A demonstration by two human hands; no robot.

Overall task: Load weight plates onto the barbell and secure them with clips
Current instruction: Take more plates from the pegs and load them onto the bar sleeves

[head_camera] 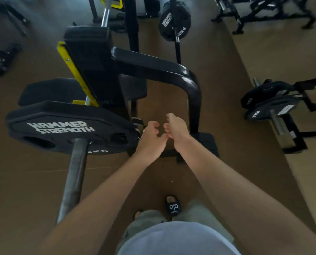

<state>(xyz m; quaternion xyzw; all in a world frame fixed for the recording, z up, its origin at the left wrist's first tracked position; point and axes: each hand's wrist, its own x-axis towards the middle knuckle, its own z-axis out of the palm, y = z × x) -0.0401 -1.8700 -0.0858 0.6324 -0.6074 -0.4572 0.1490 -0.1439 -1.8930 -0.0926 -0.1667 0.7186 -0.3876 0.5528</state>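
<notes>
At frame centre, left hand (149, 138) and right hand (175, 128) hover close together, fingers loosely curled, holding nothing. Left of them, a black Hammer Strength plate (65, 129) sits on the barbell sleeve (74, 173). A small clip-like object (137, 122) beside the plate: unclear.

Matt black rubbery plate (68, 129) sits on a dull, worn grey metal barbell sleeve (74, 173).

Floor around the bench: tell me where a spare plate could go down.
Bare brown floor lies left of the barbell sleeve, below the loaded plate. Another bare strip runs between the black frame's foot and the plate rack. Crowded where both hands, left and right, hang before the frame.
</notes>
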